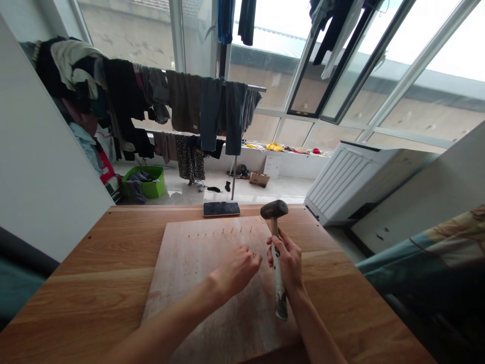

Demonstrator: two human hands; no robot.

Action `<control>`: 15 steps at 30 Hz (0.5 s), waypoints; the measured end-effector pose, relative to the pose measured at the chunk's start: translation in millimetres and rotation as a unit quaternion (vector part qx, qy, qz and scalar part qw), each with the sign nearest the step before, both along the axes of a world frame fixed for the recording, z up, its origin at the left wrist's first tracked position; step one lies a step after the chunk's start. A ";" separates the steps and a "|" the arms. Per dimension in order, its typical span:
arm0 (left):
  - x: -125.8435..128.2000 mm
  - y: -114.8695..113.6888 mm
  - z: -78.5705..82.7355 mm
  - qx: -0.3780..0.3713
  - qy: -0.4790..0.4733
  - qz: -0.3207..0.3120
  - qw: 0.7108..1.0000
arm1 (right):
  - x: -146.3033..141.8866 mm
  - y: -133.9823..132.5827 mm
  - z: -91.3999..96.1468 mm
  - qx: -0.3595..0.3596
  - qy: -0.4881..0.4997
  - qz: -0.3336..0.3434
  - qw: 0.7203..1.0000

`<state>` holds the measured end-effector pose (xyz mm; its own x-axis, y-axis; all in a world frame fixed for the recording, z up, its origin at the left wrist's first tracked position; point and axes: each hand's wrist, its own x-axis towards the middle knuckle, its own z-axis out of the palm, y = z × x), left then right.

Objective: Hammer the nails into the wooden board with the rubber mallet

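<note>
My right hand (288,260) grips the pale handle of a hammer (274,210), its dark head raised above the far right part of a light wooden board (189,283). My left hand (238,268) rests on the board just left of the hammer, fingers pinched together on a small nail (254,256) that barely shows. A row of several nails (237,230) stands along the board's far edge, with small holes further left.
The board lies on a wooden table (94,283). A phone (222,208) lies at the table's far edge. Beyond are a clothes rack (204,111) hung with garments, a green basket (149,182), a white radiator-like unit (359,174) and large windows.
</note>
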<state>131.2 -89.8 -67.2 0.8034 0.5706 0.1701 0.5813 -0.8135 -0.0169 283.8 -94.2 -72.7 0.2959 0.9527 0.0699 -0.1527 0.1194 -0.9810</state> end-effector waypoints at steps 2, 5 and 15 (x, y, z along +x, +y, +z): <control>9.8 -4.7 -2.1 -0.010 0.022 0.016 1.000 | 0.4 1.0 -1.1 0.000 0.011 -0.003 1.000; 14.7 -6.8 -0.9 -0.010 0.034 0.015 0.999 | 0.1 2.4 -3.7 -0.008 0.013 -0.001 1.000; -18.1 7.8 0.7 -0.128 -0.091 0.083 0.984 | -2.8 -0.9 -6.6 -0.014 -0.016 0.010 1.000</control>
